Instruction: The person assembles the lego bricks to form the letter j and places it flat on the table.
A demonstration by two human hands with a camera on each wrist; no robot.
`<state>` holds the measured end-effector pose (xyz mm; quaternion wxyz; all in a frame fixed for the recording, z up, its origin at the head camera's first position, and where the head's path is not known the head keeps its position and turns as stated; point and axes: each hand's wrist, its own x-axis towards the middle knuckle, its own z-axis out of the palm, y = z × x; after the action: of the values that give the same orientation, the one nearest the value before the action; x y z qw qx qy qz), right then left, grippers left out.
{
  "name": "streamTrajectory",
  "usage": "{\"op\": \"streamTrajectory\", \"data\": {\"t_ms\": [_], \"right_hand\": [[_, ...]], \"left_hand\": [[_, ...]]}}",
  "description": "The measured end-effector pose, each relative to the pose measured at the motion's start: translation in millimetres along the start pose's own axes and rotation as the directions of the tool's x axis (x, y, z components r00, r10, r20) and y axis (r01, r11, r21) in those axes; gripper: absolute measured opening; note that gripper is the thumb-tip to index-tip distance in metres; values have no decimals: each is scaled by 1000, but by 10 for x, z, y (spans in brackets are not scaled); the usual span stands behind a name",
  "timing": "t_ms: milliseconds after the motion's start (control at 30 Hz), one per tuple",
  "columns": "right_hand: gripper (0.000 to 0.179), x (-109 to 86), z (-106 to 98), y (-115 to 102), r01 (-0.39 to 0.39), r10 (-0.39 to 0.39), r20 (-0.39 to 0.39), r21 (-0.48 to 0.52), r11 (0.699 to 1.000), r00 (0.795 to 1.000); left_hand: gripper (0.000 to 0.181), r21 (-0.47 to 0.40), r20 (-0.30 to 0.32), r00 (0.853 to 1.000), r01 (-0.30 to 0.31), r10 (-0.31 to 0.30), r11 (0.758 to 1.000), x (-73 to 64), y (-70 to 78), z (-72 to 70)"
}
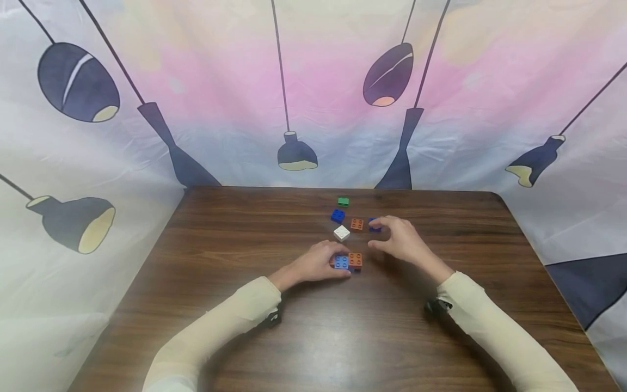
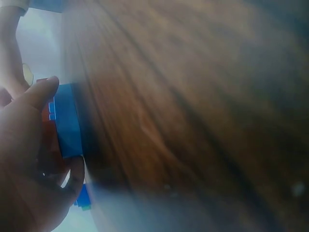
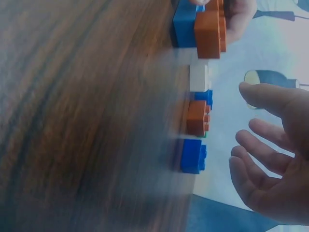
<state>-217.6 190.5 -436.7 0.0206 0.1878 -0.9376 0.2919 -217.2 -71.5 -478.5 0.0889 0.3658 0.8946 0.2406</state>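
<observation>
My left hand (image 1: 318, 262) grips a small stack of toy building bricks, thumb at its near side and fingers at its far side. On top of the stack sit a light blue brick (image 1: 341, 263) and an orange brick (image 1: 355, 259); a blue brick (image 2: 68, 121) forms the lower layer against the table. My right hand (image 1: 403, 239) hovers around a loose dark blue brick (image 1: 375, 225), its thumb and fingers spread apart. The right wrist view shows a gap between those fingers and the dark blue brick (image 3: 191, 156).
Beyond the stack lie a white brick (image 1: 342, 233), a loose orange brick (image 1: 357, 224), another dark blue brick (image 1: 338, 215) and a green brick (image 1: 343, 202). All rest on a brown wooden table (image 1: 235, 234), with a lamp-printed cloth (image 1: 333, 109) hanging behind its far edge.
</observation>
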Motion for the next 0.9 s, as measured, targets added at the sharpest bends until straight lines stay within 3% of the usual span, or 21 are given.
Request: {"op": "streamTrajectory", "data": {"t_ms": [400,900], "right_hand": [[49,166,27,231,-38,40,-56,38,999,998],[52,310,86,470,-114,114,8,49,992,993]], "left_hand": [[56,30,-5,1000,7,-6,1000,17,1,14],[51,60,-2,1000,-3,3,998,12,38,1]]}}
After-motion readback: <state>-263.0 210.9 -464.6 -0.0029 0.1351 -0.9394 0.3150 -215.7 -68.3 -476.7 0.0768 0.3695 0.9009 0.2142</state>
